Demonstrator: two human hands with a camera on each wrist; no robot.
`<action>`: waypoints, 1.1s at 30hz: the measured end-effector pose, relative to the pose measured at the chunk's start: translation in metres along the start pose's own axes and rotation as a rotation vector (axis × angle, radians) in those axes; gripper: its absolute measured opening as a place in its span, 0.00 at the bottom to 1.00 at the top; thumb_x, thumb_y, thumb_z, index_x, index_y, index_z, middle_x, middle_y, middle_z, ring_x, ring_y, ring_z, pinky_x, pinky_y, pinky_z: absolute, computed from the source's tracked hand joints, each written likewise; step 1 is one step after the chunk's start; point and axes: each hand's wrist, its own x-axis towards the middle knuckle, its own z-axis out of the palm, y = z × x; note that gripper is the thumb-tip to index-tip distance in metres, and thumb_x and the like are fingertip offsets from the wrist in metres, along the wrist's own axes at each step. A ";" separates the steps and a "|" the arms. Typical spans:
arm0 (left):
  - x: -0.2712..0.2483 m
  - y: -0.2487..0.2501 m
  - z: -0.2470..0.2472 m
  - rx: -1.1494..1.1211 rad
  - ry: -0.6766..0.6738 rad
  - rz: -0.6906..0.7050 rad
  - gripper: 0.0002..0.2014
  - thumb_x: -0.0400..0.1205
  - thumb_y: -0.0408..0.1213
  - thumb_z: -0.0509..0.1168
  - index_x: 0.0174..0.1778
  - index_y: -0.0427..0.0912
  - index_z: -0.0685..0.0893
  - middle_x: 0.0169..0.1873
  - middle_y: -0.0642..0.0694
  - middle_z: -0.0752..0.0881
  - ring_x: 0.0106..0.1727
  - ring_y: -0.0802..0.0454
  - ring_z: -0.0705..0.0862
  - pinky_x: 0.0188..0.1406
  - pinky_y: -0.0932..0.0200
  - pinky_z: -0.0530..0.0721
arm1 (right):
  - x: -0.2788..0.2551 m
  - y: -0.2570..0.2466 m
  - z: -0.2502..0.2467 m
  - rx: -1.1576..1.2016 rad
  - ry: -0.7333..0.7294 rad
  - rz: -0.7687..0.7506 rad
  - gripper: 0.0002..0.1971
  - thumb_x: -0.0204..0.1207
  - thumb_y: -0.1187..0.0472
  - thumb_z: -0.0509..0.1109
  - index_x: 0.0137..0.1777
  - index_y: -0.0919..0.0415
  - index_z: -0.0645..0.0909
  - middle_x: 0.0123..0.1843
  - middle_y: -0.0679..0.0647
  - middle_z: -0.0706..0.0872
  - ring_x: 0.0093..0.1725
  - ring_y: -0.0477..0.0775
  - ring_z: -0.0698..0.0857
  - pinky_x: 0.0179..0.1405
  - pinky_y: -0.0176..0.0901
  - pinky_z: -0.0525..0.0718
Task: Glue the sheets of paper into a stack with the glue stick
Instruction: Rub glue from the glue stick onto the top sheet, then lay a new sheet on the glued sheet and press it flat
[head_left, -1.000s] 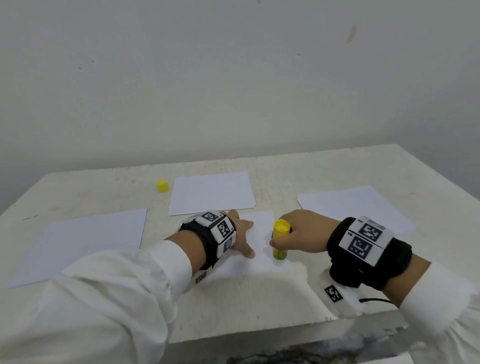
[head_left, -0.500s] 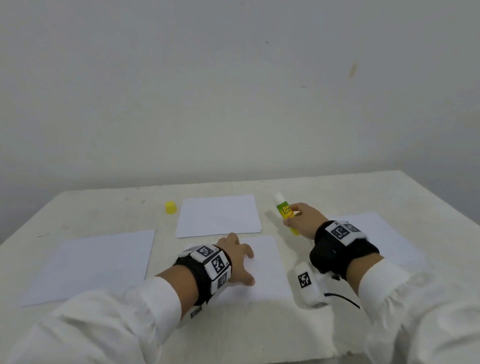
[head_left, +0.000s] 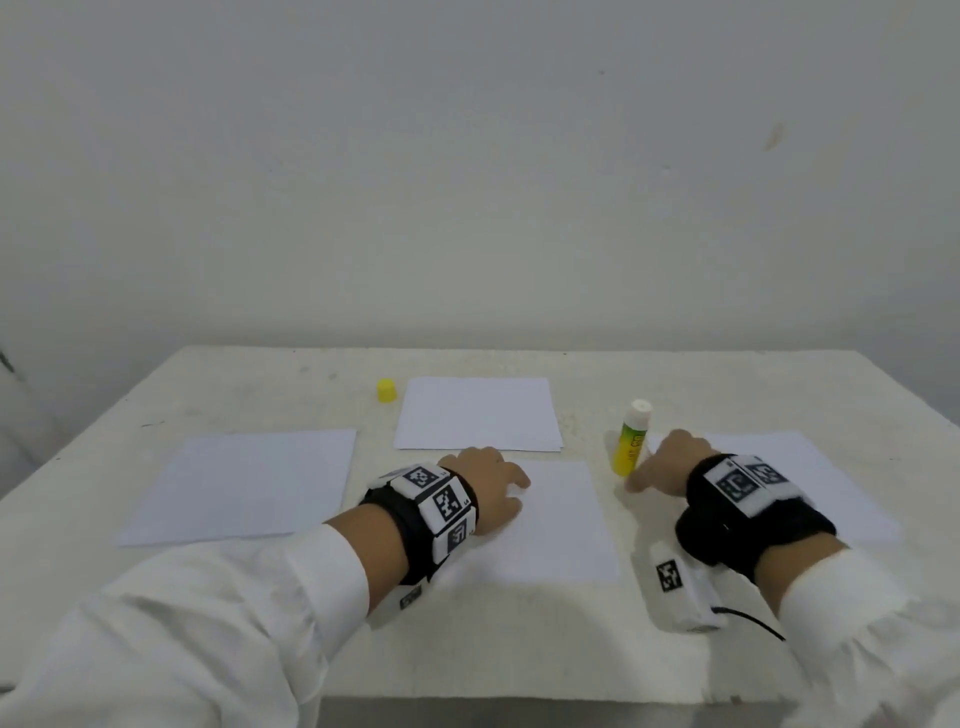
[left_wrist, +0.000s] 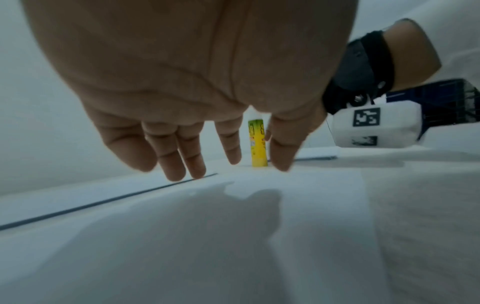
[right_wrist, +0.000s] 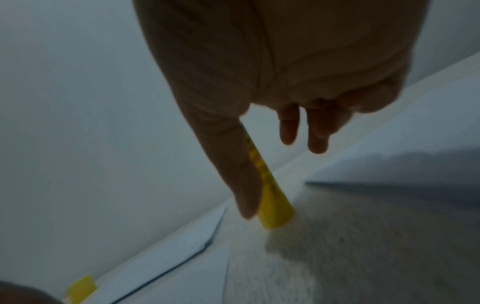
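The uncapped glue stick (head_left: 630, 441) (left_wrist: 257, 144) (right_wrist: 272, 205), yellow and green with its white tip up, stands on the bare table between the centre sheet (head_left: 561, 525) and the right sheet (head_left: 810, 467). My right hand (head_left: 667, 465) (right_wrist: 259, 102) is just right of it, fingers loose and straight, thumb beside the tube, gripping nothing. My left hand (head_left: 493, 483) (left_wrist: 182, 144) rests flat on the centre sheet's far left part with straight fingers.
Another white sheet (head_left: 478, 413) lies behind the centre one, and one more (head_left: 244, 486) lies at the left. The yellow cap (head_left: 386, 390) (right_wrist: 82, 286) sits near the back sheet's left corner. The white table (head_left: 519, 649) ends at a plain wall.
My right hand carried the glue stick off the centre sheet to the right, stood it tip-up on the table and let go. The left hand stayed on the sheet.
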 end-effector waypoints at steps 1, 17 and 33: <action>-0.006 -0.008 -0.006 -0.027 0.032 -0.009 0.17 0.85 0.47 0.56 0.69 0.57 0.78 0.72 0.50 0.73 0.72 0.47 0.72 0.71 0.50 0.71 | -0.007 -0.004 0.001 -0.024 -0.034 -0.049 0.28 0.70 0.46 0.77 0.62 0.64 0.75 0.56 0.57 0.82 0.55 0.56 0.82 0.45 0.41 0.79; -0.129 -0.251 -0.007 -0.060 -0.141 -0.708 0.28 0.84 0.51 0.60 0.79 0.45 0.68 0.79 0.46 0.66 0.79 0.47 0.66 0.76 0.54 0.65 | -0.039 -0.277 0.105 -0.435 -0.051 -0.658 0.48 0.63 0.25 0.66 0.76 0.56 0.65 0.74 0.57 0.66 0.75 0.63 0.61 0.72 0.61 0.64; -0.125 -0.270 0.003 -0.117 -0.087 -0.677 0.30 0.80 0.52 0.67 0.77 0.47 0.72 0.75 0.48 0.72 0.74 0.48 0.72 0.71 0.55 0.71 | -0.060 -0.290 0.117 -0.231 -0.040 -0.718 0.25 0.69 0.43 0.74 0.61 0.57 0.76 0.60 0.54 0.77 0.65 0.58 0.74 0.60 0.49 0.74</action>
